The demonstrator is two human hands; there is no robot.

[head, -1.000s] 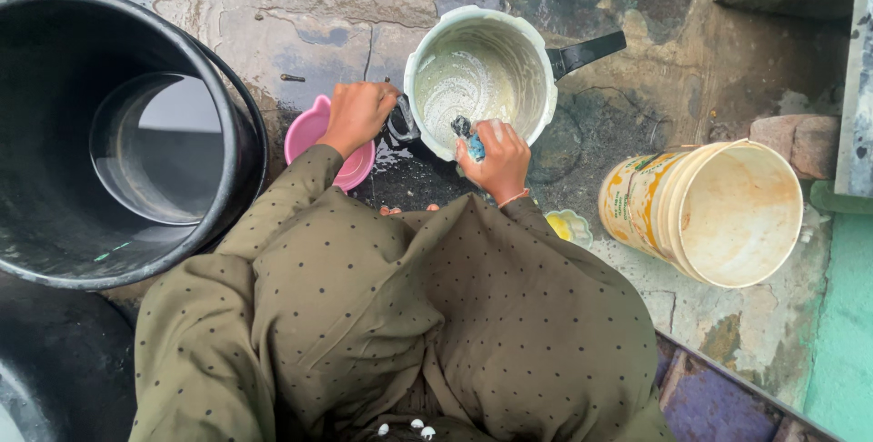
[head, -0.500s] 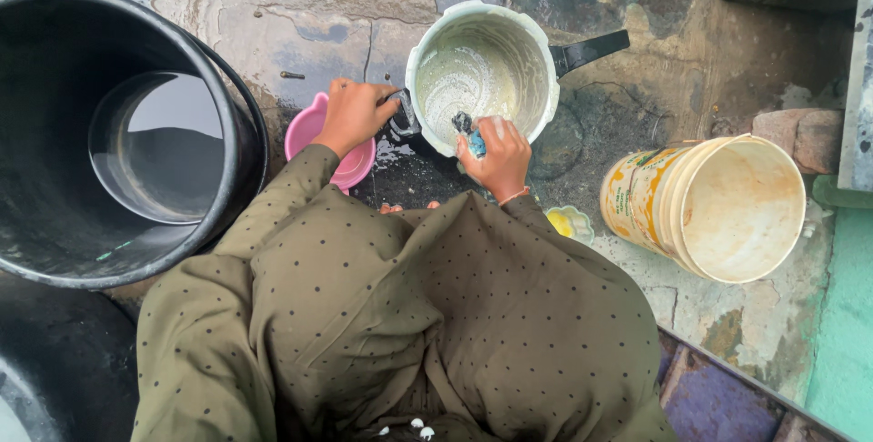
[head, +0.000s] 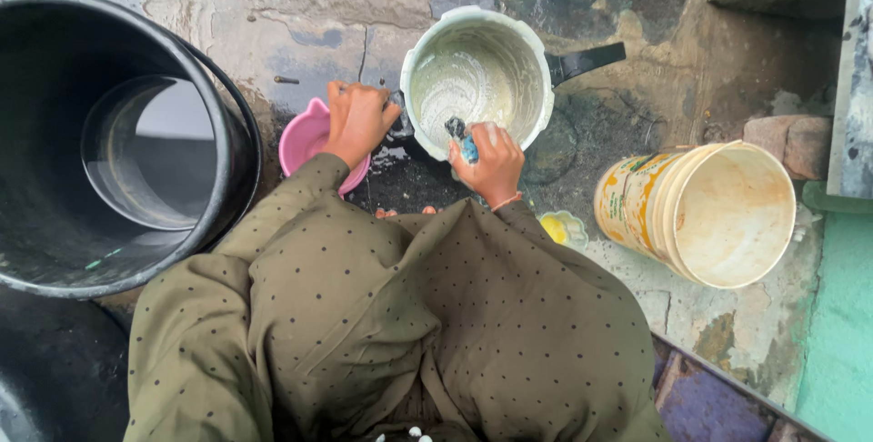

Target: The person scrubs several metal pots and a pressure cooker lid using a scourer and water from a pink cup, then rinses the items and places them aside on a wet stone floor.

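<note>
Left hand (head: pixel 357 121): closed on the short side handle at the left rim of the pot (head: pixel 477 78).
Right hand (head: pixel 491 162): clamped on a blue scrubber (head: pixel 464 140), pressed to the pot's near inner wall.
Pot: on the wet stone floor (head: pixel 300 33), tilted toward the person, soapy inside, black long handle pointing right.
Pink bowl (head: pixel 305 137): just beside the left hand, partly under it.
Black tub (head: pixel 109 142): far left, holding water.
Yellow bucket (head: pixel 700 210): on its side, right, well apart from the pot.

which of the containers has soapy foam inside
The metal pot with the black handle, at the right hand; black tub holds water, yellow bucket looks bare.
</note>
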